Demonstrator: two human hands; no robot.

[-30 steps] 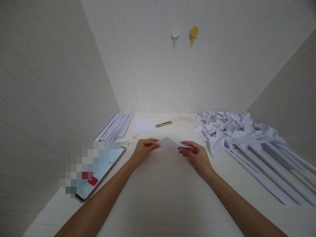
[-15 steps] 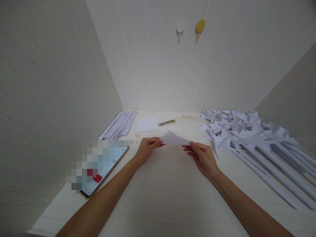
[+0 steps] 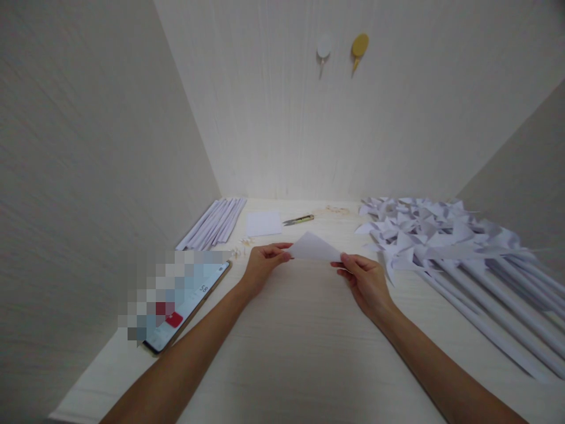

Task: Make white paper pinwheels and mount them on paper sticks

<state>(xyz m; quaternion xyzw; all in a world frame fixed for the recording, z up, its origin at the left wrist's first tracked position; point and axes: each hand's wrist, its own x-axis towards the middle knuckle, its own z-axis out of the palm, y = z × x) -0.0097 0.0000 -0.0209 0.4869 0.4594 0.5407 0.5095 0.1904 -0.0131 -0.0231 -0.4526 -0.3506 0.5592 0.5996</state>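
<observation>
A sheet of white paper (image 3: pixel 314 247), folded into a triangle with its point away from me, is stretched between my hands over the middle of the table. My left hand (image 3: pixel 266 265) pinches its left corner between thumb and fingers. At the opposite corner, my right hand (image 3: pixel 362 280) has the paper gripped between thumb and fingertips, its other fingers curled below. Behind the paper lie thread snips (image 3: pixel 299 221) and a flat stack of white paper squares or a single square (image 3: pixel 263 224); which, I cannot tell.
Rolled white paper sticks (image 3: pixel 216 224) lie at the back left, near small pale pin-like bits (image 3: pixel 242 247). A phone (image 3: pixel 189 306) rests at the left, partly pixelated. Paper pinwheels (image 3: pixel 432 229) on sticks are heaped at the right. Two hooks, white (image 3: pixel 323 47) and yellow (image 3: pixel 360 45), hang on the wall.
The folded paper's peak has shifted slightly right and its triangle looks more even. Both hands keep their grip almost in place, the right one a touch further right.
</observation>
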